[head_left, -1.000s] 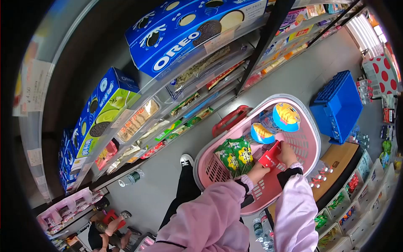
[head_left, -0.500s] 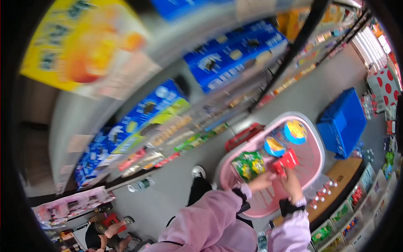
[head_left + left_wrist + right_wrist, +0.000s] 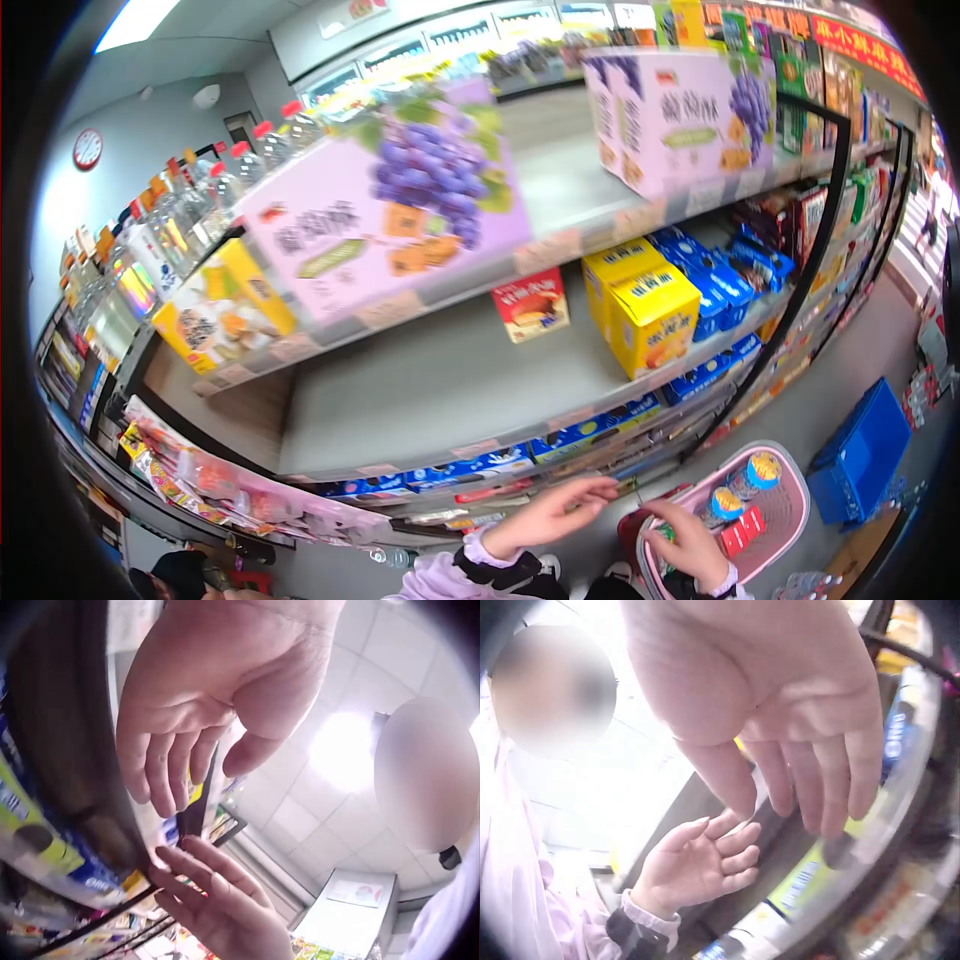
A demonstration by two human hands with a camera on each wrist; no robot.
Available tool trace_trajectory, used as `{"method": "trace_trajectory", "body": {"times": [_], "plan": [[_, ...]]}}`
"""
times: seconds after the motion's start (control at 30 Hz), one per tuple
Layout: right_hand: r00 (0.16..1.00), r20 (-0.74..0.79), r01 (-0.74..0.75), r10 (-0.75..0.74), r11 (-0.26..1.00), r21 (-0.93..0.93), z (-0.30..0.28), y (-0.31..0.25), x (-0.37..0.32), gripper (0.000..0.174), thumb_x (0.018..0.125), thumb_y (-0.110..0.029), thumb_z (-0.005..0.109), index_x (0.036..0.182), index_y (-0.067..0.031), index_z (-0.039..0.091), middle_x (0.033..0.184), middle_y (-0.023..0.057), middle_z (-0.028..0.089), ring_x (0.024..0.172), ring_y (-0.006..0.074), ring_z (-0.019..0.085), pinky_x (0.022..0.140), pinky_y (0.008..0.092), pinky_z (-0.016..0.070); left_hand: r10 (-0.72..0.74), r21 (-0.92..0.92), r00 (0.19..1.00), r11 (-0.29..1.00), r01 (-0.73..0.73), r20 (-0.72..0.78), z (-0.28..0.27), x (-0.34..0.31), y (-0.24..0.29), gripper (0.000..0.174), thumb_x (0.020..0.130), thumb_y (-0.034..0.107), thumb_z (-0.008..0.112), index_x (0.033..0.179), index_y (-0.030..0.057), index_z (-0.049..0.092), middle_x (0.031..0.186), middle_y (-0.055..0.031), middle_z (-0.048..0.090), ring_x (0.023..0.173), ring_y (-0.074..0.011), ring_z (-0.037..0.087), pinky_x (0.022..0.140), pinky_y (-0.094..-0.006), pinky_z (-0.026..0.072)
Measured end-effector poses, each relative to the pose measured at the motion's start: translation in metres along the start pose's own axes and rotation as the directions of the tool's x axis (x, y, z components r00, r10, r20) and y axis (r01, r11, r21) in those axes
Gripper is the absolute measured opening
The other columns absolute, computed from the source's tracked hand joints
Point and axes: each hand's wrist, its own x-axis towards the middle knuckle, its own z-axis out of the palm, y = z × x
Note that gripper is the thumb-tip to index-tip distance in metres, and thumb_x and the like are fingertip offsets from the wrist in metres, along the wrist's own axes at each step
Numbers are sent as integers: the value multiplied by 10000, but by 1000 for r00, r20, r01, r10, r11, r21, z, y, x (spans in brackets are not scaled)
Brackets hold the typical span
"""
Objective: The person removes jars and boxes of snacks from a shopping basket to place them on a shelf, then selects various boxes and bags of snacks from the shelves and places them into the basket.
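Note:
My left hand [image 3: 555,515] is raised beside the shelf with nothing in it, its fingers loosely extended. My right hand [image 3: 688,542] hovers at the near side of a pink basket [image 3: 806,492], also holding nothing, its fingers slightly bent. The left wrist view shows the left palm [image 3: 225,682] with relaxed fingers. From the right wrist, the right palm [image 3: 780,682] looks equally loose. Inside the basket lie a red box [image 3: 743,531] and two blue cups with yellow pictured lids, one lid [image 3: 765,468] farther off and the other [image 3: 727,503] closer.
Shelving [image 3: 450,400] spans the front, with purple grape-pictured boxes [image 3: 400,200] on top. Yellow boxes [image 3: 640,310] and blue packs stand on the level below, near a small red card [image 3: 531,305]. A blue crate [image 3: 862,450] sits on the floor beyond the basket.
Both hands have let go of the red box, which now lies in the basket, and moved apart toward the shelf. The head view has swung up from basket to shelves.

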Motion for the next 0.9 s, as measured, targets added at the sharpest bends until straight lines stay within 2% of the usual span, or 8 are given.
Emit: {"method": "trace_trajectory", "body": {"times": [0.1,0.23,0.37,0.57,0.63,0.73,0.83,0.9], "plan": [[893,-86,425,-442,891,-159,4,-68,72,410,770,-78,600,1157,-13,483,1163,179,509,1077,347,490,906,390,402,215,-68,948,969,-237,-236,-31,-17,64,424,908,96,479,1301,-3,354,1235,-135,482,1121,-214,484,950,-338,387],[774,-99,503,-625,703,-503,16,-123,173,566,723,-70,629,1229,9,389,1244,240,417,1138,388,423,958,412,363,370,170,785,929,-330,-498,-88,3,92,548,868,26,474,1356,-20,229,1355,-179,343,1214,-245,403,981,-344,357],[746,-291,315,-599,702,-639,27,-111,268,639,679,-75,636,1215,99,334,1200,351,385,1091,440,435,942,423,378,227,361,826,932,-31,-515,-127,30,148,673,787,131,591,1327,-83,250,1340,-218,356,1244,-279,367,1000,-343,318],[864,-420,179,-279,948,-261,32,-99,293,528,687,-104,637,1139,52,414,1080,286,508,1013,416,507,878,402,419,115,399,741,891,218,-662,-188,79,109,723,702,164,726,1289,-37,354,1253,-163,453,1133,-232,449,922,-337,382],[765,-428,403,-481,876,-265,34,-112,275,480,692,-80,614,1116,45,426,1054,256,531,1012,388,521,864,395,429,166,241,930,967,-87,-327,-220,94,82,673,692,57,719,1273,14,382,1228,-129,473,1113,-217,472,899,-330,408],[754,-429,450,-498,867,-217,49,-99,279,485,683,-77,596,1099,77,402,1045,295,511,961,447,515,828,470,440,272,133,907,961,-241,-321,-202,89,92,699,638,60,768,1240,37,413,1144,-100,538,1058,-223,519,931,-339,405],[789,-522,239,-325,944,-227,54,-126,236,440,688,-30,540,1097,70,411,1038,299,500,974,437,512,821,468,441,324,291,891,928,-233,-319,-211,79,88,632,729,30,677,1285,29,377,1234,-105,483,1110,-215,483,942,-333,393],[692,-602,310,-398,917,-250,67,-124,228,466,662,-5,545,1098,105,421,1014,284,523,958,432,509,835,452,422,260,370,889,922,-113,-377,-199,63,96,578,762,30,645,1279,17,387,1238,-100,484,1096,-204,492,935,-322,394]]}}
